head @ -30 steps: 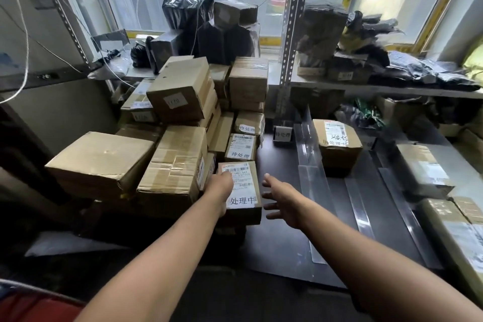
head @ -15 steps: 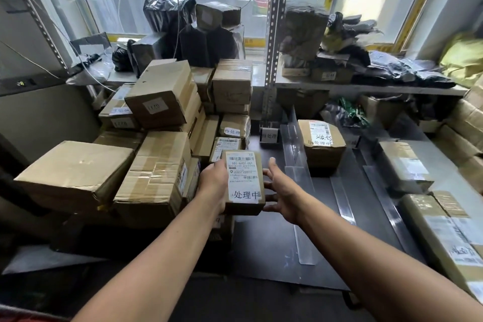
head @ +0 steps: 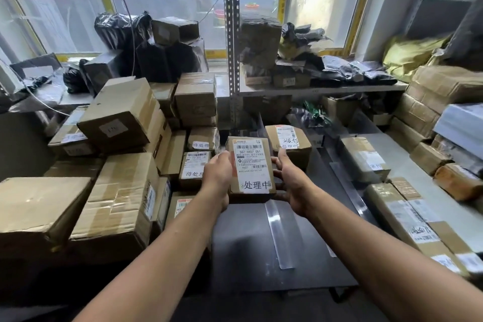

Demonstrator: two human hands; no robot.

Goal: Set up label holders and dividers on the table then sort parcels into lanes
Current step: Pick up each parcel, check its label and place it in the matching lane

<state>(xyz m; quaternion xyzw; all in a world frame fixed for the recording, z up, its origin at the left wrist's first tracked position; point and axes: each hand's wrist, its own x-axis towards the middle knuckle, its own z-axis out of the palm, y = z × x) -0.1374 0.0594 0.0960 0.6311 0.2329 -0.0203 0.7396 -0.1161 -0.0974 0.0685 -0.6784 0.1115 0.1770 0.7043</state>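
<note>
Brown cardboard parcel with white label [head: 251, 167] — gripped at both sides, left hand [head: 217, 178], right hand [head: 290, 178] — above dark tabletop [head: 240, 251].

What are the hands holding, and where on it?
A small labelled parcel, left hand on its left side, right hand on its right side.

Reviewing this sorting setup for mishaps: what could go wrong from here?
The parcel, held in the air between left hand and right hand, might slip. Lowering it could knock the clear divider just below. The tilted box atop the cardboard pile may slide.
</note>
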